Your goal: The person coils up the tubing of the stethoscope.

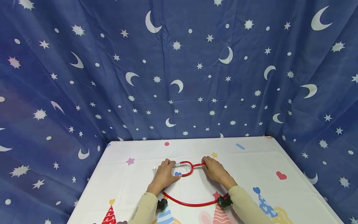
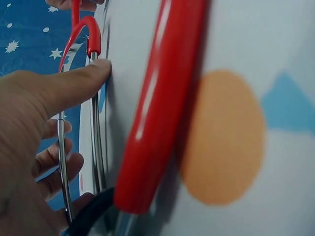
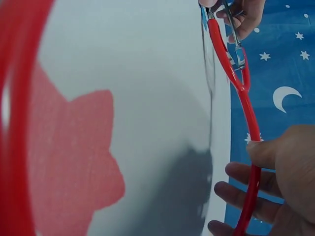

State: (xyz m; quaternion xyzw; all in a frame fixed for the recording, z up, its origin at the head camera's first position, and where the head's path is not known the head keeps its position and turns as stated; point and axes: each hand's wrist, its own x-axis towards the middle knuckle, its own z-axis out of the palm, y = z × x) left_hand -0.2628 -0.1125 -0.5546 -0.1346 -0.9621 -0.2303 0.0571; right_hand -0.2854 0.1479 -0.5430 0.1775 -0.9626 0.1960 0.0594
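A stethoscope with red tubing (image 1: 193, 205) lies over the white table. My left hand (image 1: 164, 175) holds its two metal ear tubes (image 2: 96, 123), thumb on one and fingers around the other. To the right, my right hand (image 1: 214, 169) pinches the red tube just past the Y-shaped fork (image 3: 242, 84), thumb in front and fingers behind. The rest of the tubing loops down and passes by both wrists. Near my left wrist, its end meets a metal stem and a dark curved rim (image 2: 93, 211), mostly out of sight. My left hand partly hides the ear tips.
A white tablecloth (image 1: 251, 161) printed with stars, hearts and party hats covers the table. Blue curtains (image 1: 195, 87) with moons and stars hang behind it and along both sides. Black wrist devices (image 1: 224, 201) sit close to the lower tubing loop.
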